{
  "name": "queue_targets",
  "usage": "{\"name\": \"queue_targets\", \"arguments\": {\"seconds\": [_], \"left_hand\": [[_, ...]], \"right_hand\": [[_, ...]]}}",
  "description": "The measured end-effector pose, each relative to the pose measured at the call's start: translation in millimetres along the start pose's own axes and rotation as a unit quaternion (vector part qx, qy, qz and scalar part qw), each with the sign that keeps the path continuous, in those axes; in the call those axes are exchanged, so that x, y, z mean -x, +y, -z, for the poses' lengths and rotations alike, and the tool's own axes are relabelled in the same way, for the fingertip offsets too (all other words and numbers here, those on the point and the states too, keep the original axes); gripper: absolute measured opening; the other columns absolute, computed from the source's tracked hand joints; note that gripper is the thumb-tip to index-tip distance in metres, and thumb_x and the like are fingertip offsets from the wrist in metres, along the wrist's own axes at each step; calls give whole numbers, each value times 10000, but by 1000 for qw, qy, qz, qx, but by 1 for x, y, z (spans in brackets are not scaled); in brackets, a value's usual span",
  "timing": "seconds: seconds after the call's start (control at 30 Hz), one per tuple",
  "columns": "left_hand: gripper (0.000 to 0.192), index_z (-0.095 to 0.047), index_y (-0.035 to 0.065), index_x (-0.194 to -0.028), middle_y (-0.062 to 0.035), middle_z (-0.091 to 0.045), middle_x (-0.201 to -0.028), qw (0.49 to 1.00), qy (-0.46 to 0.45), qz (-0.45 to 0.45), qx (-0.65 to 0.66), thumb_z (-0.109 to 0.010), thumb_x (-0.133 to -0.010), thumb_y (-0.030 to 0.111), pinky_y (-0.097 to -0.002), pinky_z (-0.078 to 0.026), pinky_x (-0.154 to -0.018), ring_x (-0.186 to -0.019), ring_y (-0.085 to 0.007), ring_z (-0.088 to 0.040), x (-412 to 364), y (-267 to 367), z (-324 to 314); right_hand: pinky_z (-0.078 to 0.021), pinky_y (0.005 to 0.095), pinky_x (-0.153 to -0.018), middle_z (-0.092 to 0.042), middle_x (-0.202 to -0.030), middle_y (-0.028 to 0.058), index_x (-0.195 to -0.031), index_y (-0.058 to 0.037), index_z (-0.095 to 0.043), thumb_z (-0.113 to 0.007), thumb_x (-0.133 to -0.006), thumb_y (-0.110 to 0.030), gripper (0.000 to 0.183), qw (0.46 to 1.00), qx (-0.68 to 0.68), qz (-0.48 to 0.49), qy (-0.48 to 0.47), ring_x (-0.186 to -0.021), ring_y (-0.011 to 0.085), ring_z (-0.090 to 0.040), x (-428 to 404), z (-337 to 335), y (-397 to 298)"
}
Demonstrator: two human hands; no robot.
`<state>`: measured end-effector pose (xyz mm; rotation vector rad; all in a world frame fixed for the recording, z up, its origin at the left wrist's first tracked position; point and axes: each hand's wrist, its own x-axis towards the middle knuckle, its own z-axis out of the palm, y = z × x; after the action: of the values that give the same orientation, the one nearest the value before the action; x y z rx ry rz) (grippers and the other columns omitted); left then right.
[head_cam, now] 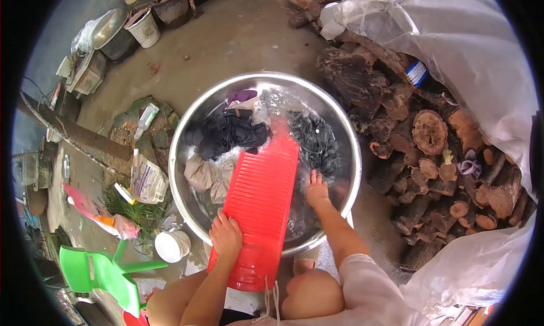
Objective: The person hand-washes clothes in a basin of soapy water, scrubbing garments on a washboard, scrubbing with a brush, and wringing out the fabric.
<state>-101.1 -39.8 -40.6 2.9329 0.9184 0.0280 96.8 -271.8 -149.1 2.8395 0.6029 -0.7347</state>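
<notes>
A red plastic washboard [261, 198] slants into a large steel basin [352, 164] of water, its far end submerged. My left hand [227, 237] grips the board's left edge near its lower end. Over the water at the basin's right, my right hand [317, 191] has its fingers spread. Just beyond its fingertips floats a dark, wet garment [315, 141], perhaps touched by them. Left of the board lie a black garment [233, 132] and a beige cloth [208, 177]. Purple fabric [242, 96] shows at the far rim, beside suds.
Stacked firewood [429, 132] borders the basin's right, partly under plastic sheeting [467, 50]; a blue-and-white brush [416, 73] lies there. At left are a white bucket [172, 246], a green plastic chair [102, 275], a pink bag [102, 213] and a glass bottle [147, 118].
</notes>
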Motion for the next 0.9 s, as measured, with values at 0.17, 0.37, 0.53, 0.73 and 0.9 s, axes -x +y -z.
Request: {"name": "queue_targets", "arguments": {"seconds": [0.17,0.37,0.53,0.73,0.9], "left_hand": [[411,-488,-35,-1232,-168,-588,-938,1000,-7,-20,21,-477,-922,234,-446,-458,-751,-857,-326,-595,-2,7,-3],[413,-474,-36,-1249,-171,-578,-916,999,16,-22,17,-483,-922,216,-457,-454,-727,-840,-334,-591,-1,2,-2],[461,-469,-22,-1266,-196,-555,-1140,998,40,-16,50,-520,-905,259,-454,-404,-916,-1079,-340,-531,-2,0,-9],[1086,-221,23,-1455,-289,-235,-1464,882,-53,-156,441,-825,-652,434,-466,-252,-1116,-1382,-430,-213,-26,118,80],[492,-551,-2,-1241,-135,-590,-1193,628,-146,-6,764,-710,-810,170,-316,-435,-930,-1086,-196,-546,-88,167,148]], "right_hand": [[-434,454,-979,-601,-1227,188,-1181,24,-598,-567,-849,-256,435,983,-172,-68,-1,-1203,341,-526,-6,-14,-1],[-435,433,-976,-579,-1237,241,-1207,11,-585,-637,-826,-419,577,885,-447,-101,81,-1175,368,-550,50,53,28],[-481,334,-882,-662,-1059,158,-1145,32,-607,-649,-870,-243,391,734,-667,31,127,-981,231,-627,135,286,24],[-508,254,-664,-669,-885,70,-1004,16,-618,-624,-891,-140,193,567,-761,191,250,-741,122,-635,235,424,-10],[-514,309,-795,-648,-1022,74,-1132,-10,-569,-586,-904,-79,239,402,-818,306,274,-904,171,-638,266,412,-5]]}}
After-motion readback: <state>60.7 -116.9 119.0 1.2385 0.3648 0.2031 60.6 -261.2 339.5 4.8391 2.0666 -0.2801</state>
